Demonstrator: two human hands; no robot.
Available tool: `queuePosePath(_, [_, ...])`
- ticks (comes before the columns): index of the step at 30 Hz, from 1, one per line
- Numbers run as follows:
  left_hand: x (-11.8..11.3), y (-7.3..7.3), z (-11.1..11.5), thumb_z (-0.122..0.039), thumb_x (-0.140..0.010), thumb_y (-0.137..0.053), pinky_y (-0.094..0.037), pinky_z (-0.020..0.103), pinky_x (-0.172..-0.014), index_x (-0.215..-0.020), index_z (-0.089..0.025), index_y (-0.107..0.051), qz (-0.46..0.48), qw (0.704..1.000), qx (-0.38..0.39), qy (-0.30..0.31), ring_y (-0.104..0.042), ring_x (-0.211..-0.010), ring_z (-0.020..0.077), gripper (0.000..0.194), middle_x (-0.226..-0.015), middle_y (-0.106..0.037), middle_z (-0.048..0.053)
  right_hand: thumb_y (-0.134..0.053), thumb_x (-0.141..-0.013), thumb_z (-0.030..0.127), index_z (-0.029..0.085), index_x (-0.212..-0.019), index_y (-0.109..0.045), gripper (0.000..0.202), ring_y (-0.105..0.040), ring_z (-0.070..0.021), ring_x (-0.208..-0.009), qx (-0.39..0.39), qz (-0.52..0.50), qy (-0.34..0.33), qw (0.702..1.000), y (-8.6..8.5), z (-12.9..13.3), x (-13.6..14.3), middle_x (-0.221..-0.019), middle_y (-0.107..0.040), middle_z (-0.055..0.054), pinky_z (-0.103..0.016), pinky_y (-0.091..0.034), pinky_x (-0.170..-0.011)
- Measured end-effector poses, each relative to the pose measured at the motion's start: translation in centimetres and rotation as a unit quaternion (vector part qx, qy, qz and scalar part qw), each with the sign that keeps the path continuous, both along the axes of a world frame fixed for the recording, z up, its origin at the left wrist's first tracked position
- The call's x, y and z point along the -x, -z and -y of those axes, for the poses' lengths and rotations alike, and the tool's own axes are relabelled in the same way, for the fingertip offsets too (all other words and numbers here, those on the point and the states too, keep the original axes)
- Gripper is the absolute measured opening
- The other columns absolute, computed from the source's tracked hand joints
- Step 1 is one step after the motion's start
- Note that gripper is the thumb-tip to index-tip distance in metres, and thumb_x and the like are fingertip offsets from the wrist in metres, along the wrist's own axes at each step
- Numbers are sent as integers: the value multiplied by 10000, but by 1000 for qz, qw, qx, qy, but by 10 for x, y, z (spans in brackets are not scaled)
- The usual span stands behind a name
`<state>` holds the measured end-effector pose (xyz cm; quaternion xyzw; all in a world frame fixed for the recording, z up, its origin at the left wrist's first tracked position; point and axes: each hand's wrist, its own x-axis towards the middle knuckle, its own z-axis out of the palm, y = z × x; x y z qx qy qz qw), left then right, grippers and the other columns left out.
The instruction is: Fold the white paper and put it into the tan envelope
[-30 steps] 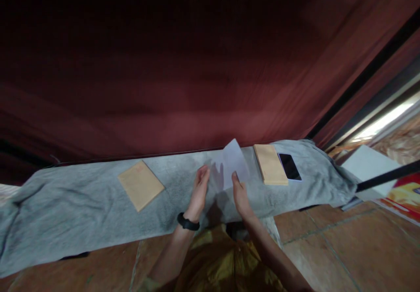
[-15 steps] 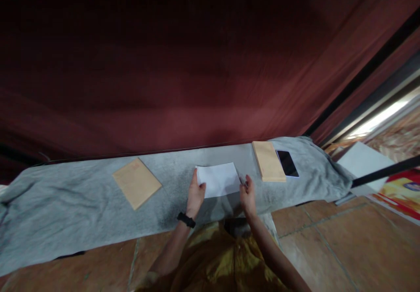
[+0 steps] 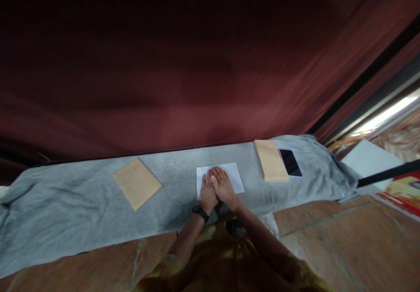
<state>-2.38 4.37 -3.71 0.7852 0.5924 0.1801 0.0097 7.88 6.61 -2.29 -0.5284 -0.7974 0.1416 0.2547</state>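
Hands lie side by side, palms down, on a white rectangular sheet of paper point(image 3: 234, 174). The left hand point(image 3: 208, 192), with a black band at the wrist, and the right hand point(image 3: 224, 186) touch along their inner edges. Their fingers point(image 3: 219, 173) are stretched flat and released, gripping nothing; this spread posture looks suited to pressing the sheet smooth against the soft surface. The paper sits near the front middle of the grey cloth-covered desk point(image 3: 82, 213), its long axis running left to right, parallel to the desk's front edge. Well apart to the left lies a tan rectangular envelope point(image 3: 137, 183), turned at an angle. Farther right, a stack of tan envelopes point(image 3: 271, 160) points away from the person, with a black smartphone point(image 3: 290, 162) just beside it. A dark red curtain point(image 3: 197, 64) hangs behind.
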Motion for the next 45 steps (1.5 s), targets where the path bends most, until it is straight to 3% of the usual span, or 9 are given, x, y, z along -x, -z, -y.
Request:
queuePosePath(5, [3, 5, -5, -155, -939, -347, -258, 492, -1237, -1553, -102, -327, -42, 999, 11, -31, -272, -1520, 242, 617, -1610, -367, 147, -254, -1076, 354, 137, -1513, -440, 522, -368, -225, -1473, -37, 87, -11, 996, 5, -8, -20, -1560, -445, -106, -460, -253, -1228])
queuePosePath(9, [4, 2, -4, -191, -973, -321, -266, 483, -1234, -1527, -58, -366, -41, 998, 17, -51, -271, -1519, 255, 572, -1605, -364, 165, -325, -1066, 353, 140, -1527, -415, 516, -352, -240, -1481, -47, 131, 12, 990, 10, -10, -33, -1576, -411, -128, -467, -261, -1215])
queuePosePath(17, [29, -1, 3, -332, -1004, -353, -231, 524, -1236, -1534, -65, -360, 15, 994, 7, -105, -277, -1516, 287, 594, -1603, -349, 182, -344, -1058, 414, 141, -1551, -371, 564, -364, -282, -1475, -52, 66, 65, 994, 20, -8, -50, -1589, -378, -153, -512, -270, -1203])
queuePosePath(23, [48, -7, 10, -367, -1010, -360, -193, 556, -1239, -1536, -98, -371, 28, 988, 5, -152, -311, -1500, 309, 591, -1591, -381, 176, -346, -1056, 440, 101, -1551, -362, 600, -364, -309, -1469, -51, 76, 80, 993, 24, -3, -66, -1590, -372, -171, -517, -264, -1201])
queuePosePath(28, [37, -14, 13, -357, -1020, -348, -194, 569, -1235, -1538, -45, -337, 38, 981, -21, -190, -273, -1512, 333, 605, -1595, -350, 225, -352, -1053, 447, 88, -1550, -358, 612, -364, -317, -1466, -58, 78, 80, 992, 27, -1, -72, -1590, -371, -175, -520, -245, -1205])
queuePosePath(34, [-22, -9, 13, -284, -1004, -342, -245, 503, -1242, -1569, -104, -286, 27, 997, 16, -71, -263, -1523, 262, 595, -1622, -340, 146, -353, -1048, 431, 82, -1548, -355, 610, -354, -315, -1470, -57, 80, 79, 992, 26, 0, -72, -1582, -383, -191, -530, -249, -1196])
queuePosePath(36, [-32, -7, 11, -279, -1000, -338, -243, 511, -1242, -1567, -114, -296, 24, 998, 32, -58, -274, -1519, 259, 592, -1612, -361, 142, -349, -1047, 424, 79, -1544, -362, 605, -354, -313, -1470, -57, 83, 76, 992, 24, 0, -72, -1579, -389, -193, -529, -257, -1193])
queuePosePath(39, [-27, -7, 10, -285, -1001, -333, -237, 502, -1245, -1558, -90, -314, 20, 997, 40, -65, -264, -1523, 261, 591, -1606, -367, 153, -339, -1050, 424, 77, -1538, -374, 600, -367, -313, -1462, -57, 84, 78, 992, 22, 1, -72, -1576, -397, -189, -521, -257, -1195])
queuePosePath(45, [14, -9, 11, -324, -1000, -363, -237, 494, -1242, -1553, -111, -338, 24, 995, 28, -96, -278, -1518, 261, 593, -1608, -357, 152, -355, -1044, 434, 108, -1540, -384, 595, -373, -315, -1460, -50, 61, 87, 993, 24, 1, -71, -1576, -400, -177, -535, -244, -1203])
